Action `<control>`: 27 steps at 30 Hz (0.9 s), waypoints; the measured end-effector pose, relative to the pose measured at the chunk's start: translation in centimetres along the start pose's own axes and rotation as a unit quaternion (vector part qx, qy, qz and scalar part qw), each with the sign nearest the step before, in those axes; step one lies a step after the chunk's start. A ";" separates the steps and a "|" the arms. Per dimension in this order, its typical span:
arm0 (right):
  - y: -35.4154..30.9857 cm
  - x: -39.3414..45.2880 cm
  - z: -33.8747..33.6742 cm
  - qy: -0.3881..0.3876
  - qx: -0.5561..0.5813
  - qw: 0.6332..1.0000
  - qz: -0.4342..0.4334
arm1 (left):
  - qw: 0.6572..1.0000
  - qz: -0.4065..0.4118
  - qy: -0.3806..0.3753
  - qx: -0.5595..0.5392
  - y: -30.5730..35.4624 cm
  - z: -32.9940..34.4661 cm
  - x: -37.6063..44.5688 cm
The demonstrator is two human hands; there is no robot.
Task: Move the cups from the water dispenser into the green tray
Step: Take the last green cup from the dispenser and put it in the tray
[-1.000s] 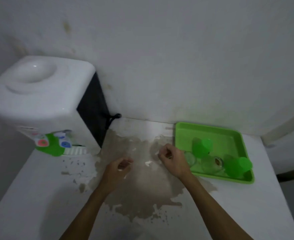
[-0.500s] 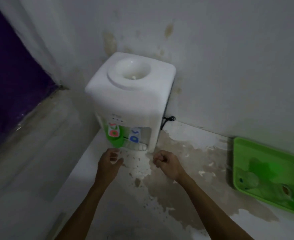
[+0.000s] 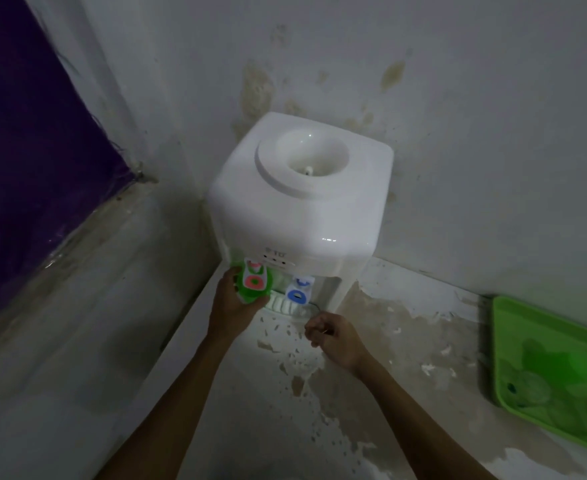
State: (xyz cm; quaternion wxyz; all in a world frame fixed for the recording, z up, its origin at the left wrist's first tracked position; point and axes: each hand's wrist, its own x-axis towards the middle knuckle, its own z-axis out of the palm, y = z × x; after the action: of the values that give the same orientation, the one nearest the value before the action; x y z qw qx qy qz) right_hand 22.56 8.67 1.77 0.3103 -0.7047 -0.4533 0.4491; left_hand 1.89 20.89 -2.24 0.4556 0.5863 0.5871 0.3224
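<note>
A white water dispenser [image 3: 299,199] stands in the corner against the wall. Under its red tap [image 3: 254,276] stands a green cup [image 3: 250,295], and my left hand [image 3: 232,306] is wrapped around that cup. My right hand [image 3: 335,339] hovers in a loose fist over the counter, just below the blue tap [image 3: 299,289], holding nothing. The green tray [image 3: 513,317] lies at the right edge of the view, with clear cups [image 3: 531,389] inside it; the tray is partly cut off by the frame.
The white counter [image 3: 223,410] has a large patch of peeled, brownish surface [image 3: 389,358] between dispenser and tray. A white drip grille [image 3: 281,304] sits under the taps. A purple surface [image 3: 25,150] fills the left side beyond a ledge.
My view swung left from the tray to the dispenser. My left hand moved up to the red tap and closed on the green cup; my right hand followed toward the blue tap.
</note>
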 end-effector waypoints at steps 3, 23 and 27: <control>0.6 -0.2 -0.9 -0.002 -0.007 1.000 0.006 | 1.000 0.005 -0.011 -0.012 0.2 -0.1 0.2; 6.5 -7.4 -6.3 0.081 0.195 0.972 0.107 | 0.987 -0.013 -0.137 -0.077 3.7 7.8 -12.3; 7.7 -10.0 -10.3 0.060 0.365 0.908 0.196 | 0.977 0.022 -0.188 -0.098 8.0 13.2 -14.7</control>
State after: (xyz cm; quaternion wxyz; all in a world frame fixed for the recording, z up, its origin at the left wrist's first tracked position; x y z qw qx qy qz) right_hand 32.87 -3.88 2.88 0.4780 -0.6429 -0.0908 0.5915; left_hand 15.58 5.27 2.41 0.6058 0.6016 0.4435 0.2728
